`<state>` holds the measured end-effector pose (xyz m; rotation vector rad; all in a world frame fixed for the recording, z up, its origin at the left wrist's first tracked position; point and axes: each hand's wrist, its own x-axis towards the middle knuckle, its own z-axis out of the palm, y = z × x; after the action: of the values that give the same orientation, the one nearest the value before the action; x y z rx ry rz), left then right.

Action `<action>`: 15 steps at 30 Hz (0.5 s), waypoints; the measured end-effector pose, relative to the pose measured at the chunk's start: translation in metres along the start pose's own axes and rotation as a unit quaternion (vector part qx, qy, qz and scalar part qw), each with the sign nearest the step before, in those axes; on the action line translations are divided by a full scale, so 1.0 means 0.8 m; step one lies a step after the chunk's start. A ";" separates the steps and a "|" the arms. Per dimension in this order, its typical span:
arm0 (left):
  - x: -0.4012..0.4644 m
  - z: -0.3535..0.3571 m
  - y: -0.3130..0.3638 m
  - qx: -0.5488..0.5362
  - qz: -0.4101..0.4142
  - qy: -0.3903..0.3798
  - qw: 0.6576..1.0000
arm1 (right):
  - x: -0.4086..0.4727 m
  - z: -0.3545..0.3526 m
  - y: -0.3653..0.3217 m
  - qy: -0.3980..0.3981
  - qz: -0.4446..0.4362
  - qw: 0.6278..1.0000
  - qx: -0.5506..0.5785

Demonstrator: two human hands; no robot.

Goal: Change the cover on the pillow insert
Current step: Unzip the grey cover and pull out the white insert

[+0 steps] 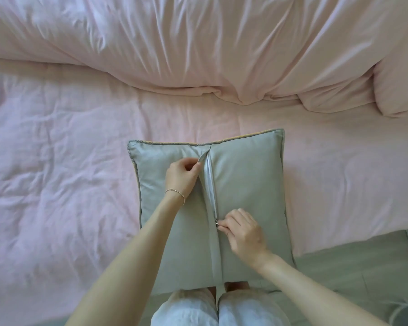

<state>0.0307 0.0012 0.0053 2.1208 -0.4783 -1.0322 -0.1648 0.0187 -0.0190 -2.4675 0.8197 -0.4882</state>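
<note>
So I've got the pillow [243, 184] lying on the pink bed [57, 149], near the edge right in front of my knees, sage green cover [245, 175] up with the zipper [210, 191] running down the middle. My left hand [180, 177], the one with the bracelet [176, 193], is pinching the fabric flap beside the zipper up near the far end. The zipper's open partway, white insert [209, 182] showing in the gap. My right hand [242, 231] is clamped on the zipper pull [218, 223] lower down. Bunched-up duvet [222, 48] sits behind it all.
</note>
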 end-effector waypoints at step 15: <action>-0.066 -0.009 -0.040 0.031 0.070 -0.094 0.993 | 0.027 -0.024 -0.013 0.017 0.058 0.996 0.069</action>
<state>0.0047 0.0569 0.0119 2.0203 -0.7488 -1.1538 -0.1530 0.0058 0.0059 -2.2771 0.9070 -0.5285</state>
